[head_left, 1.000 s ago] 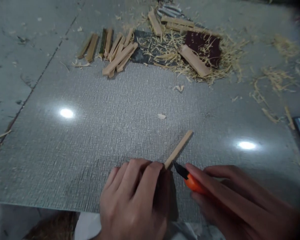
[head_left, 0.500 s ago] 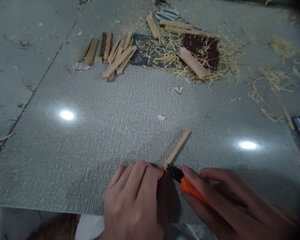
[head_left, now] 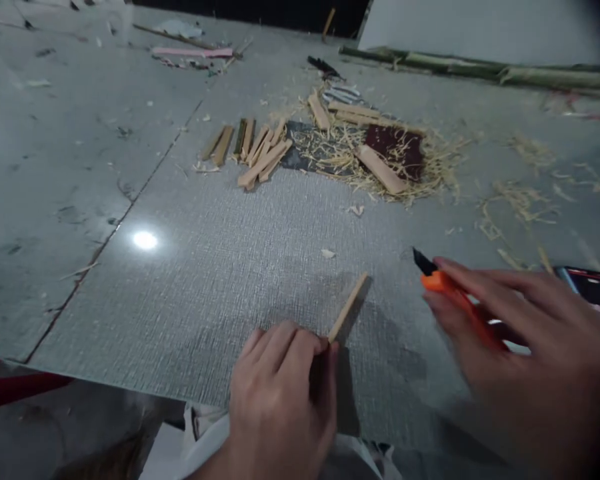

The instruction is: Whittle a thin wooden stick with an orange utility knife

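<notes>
My left hand [head_left: 280,393] is closed around the near end of a thin bamboo stick [head_left: 349,307], which points away to the upper right over a grey textured board [head_left: 205,280]. My right hand [head_left: 525,340] grips an orange utility knife [head_left: 443,283] with a black tip. The knife is lifted to the right of the stick and does not touch it.
A row of cut bamboo slats [head_left: 253,150] lies at the far edge of the board. Beside it is a heap of shavings [head_left: 375,153] with a dark red sheet and a thicker wooden piece. A long green bamboo pole [head_left: 480,67] lies at the back. A phone [head_left: 593,290] sits at the right.
My right hand has pulled the knife away from the stick's base, up and to the right. The view has tilted up, showing more of the floor behind. My left hand still holds the stick.
</notes>
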`<state>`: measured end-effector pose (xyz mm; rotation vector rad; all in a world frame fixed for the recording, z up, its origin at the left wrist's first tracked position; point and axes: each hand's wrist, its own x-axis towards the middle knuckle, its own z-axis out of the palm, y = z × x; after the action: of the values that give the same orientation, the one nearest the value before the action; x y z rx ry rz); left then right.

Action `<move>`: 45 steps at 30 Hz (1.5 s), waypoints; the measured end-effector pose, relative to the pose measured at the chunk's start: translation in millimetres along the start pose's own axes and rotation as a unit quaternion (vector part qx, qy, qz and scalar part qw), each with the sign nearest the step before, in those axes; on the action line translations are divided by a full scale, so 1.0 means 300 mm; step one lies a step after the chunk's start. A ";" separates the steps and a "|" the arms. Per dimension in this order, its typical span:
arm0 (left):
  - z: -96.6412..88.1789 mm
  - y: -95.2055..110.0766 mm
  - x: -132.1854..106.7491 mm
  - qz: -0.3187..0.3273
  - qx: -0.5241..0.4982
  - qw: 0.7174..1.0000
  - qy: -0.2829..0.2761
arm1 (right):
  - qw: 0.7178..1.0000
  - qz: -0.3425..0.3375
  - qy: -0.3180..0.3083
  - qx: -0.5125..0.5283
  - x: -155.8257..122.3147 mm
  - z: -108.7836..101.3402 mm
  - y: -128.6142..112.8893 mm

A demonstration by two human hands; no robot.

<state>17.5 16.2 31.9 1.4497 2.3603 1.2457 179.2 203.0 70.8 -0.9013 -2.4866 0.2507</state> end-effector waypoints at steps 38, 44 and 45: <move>-0.018 -0.015 0.411 -0.272 -0.338 0.879 -0.200 | 0.966 0.068 -0.065 0.242 0.171 0.063 -0.089; -0.013 -0.017 0.405 -0.249 -0.358 0.878 -0.199 | 0.982 0.000 -0.072 0.173 0.178 0.086 -0.113; -0.014 -0.016 0.402 -0.248 -0.358 0.877 -0.203 | 0.983 -0.008 -0.073 0.165 0.174 0.086 -0.114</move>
<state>-53.0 107.2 68.5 0.7081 1.5677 1.2892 112.6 210.1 79.1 -0.7442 -2.4787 0.7236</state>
